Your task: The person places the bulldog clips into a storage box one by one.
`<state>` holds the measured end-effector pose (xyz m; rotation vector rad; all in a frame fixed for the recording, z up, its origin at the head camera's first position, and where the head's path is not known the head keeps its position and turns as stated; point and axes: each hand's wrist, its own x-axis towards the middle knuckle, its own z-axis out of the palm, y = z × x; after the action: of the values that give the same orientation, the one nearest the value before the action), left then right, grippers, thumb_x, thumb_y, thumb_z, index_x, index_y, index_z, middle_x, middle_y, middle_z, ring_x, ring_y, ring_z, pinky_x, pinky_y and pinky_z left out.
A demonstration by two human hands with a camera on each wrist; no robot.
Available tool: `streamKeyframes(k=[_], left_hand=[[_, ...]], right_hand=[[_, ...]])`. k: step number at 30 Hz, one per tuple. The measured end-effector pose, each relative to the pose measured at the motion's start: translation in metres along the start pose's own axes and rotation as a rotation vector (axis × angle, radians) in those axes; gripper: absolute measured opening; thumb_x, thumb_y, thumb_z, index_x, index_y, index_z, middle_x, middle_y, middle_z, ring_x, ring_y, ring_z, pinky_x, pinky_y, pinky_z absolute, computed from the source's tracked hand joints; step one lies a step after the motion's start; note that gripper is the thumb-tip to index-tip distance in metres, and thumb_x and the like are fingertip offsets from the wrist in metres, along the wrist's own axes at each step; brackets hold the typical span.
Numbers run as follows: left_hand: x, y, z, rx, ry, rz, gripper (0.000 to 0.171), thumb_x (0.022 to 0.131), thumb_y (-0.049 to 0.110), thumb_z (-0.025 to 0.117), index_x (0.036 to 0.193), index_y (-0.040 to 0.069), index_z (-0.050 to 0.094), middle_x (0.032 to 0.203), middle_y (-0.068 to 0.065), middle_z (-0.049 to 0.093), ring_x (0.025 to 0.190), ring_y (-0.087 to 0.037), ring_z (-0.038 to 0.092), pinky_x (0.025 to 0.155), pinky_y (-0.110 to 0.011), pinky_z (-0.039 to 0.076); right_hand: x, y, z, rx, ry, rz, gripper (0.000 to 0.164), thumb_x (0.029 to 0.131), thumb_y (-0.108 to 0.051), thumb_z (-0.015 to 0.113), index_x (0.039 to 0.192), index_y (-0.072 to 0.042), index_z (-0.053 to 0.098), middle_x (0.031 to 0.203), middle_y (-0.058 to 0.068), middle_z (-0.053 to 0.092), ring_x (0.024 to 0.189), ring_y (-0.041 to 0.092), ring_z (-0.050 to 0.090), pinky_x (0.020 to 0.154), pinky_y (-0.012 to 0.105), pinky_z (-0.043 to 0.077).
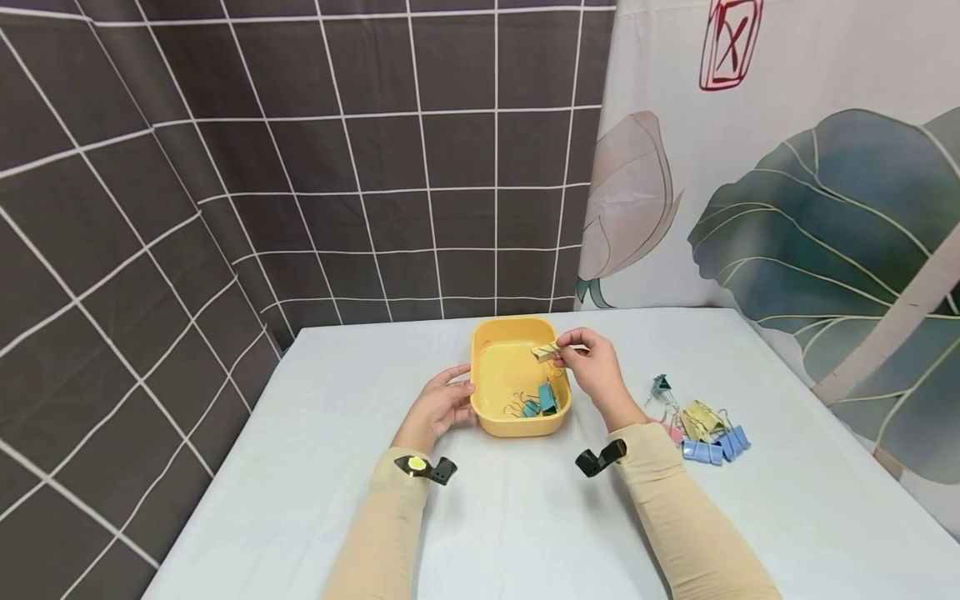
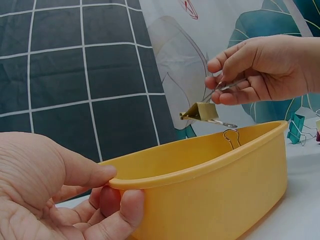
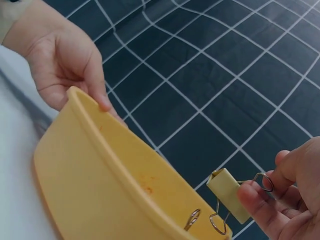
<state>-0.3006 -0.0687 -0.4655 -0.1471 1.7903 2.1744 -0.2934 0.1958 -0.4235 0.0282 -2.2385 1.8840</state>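
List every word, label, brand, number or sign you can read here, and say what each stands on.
"X": red boxed sign, on the white wall hanging printed with a flower and leaf.
Round yellow patch on the black wristband of the left arm: any marking is too small to read.
Yellow plastic tub and held pale-yellow metal binder clip: no writing visible.

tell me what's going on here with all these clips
A person's right hand pinches a yellow binder clip above the yellow tub, near its right side. The left hand grips the tub's left rim. Teal clips lie inside the tub, while a loose group of blue, yellow, pink and teal clips sits on the white table to the right.
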Motion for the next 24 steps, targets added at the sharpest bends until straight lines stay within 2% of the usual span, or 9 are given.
streamKeyframes(k=[5,12,19,24], left_hand=[[0.000,0.000,0.000,0.007,0.010,-0.012,0.051,0.100,0.002,0.058,0.149,0.011,0.048,0.133,-0.020,0.057,0.089,-0.019,0.064,0.064,-0.026,0.060],[0.001,-0.001,0.000,0.007,0.008,-0.008,0.052,0.100,0.001,0.059,0.149,0.010,0.047,0.134,-0.021,0.055,0.087,-0.018,0.064,0.063,-0.026,0.059],[0.001,-0.001,0.001,0.006,0.007,-0.007,0.052,0.099,0.001,0.059,0.149,0.010,0.047,0.135,-0.022,0.054,0.087,-0.017,0.063,0.063,-0.025,0.059],[0.002,-0.001,0.000,0.007,0.010,-0.010,0.052,0.099,0.001,0.059,0.149,0.010,0.047,0.135,-0.021,0.054,0.087,-0.017,0.064,0.063,-0.025,0.059]], right_hand=[[0.002,0.005,0.004,-0.021,0.001,0.013,0.010,0.099,0.004,0.053,0.105,0.007,0.062,0.109,0.022,0.064,0.081,0.011,0.067,0.077,0.024,0.060],[0.003,0.010,0.007,-0.111,-0.003,0.020,0.011,0.100,0.002,0.053,0.105,0.004,0.062,0.107,0.019,0.064,0.081,0.014,0.067,0.076,0.025,0.060],[0.002,0.013,0.008,-0.110,-0.013,0.049,0.012,0.101,0.000,0.051,0.107,0.003,0.061,0.108,0.019,0.063,0.084,0.025,0.068,0.071,0.025,0.060],[0.003,0.014,0.008,-0.118,-0.011,0.053,0.015,0.102,0.001,0.048,0.109,0.004,0.061,0.109,0.020,0.063,0.085,0.025,0.068,0.071,0.026,0.060]])
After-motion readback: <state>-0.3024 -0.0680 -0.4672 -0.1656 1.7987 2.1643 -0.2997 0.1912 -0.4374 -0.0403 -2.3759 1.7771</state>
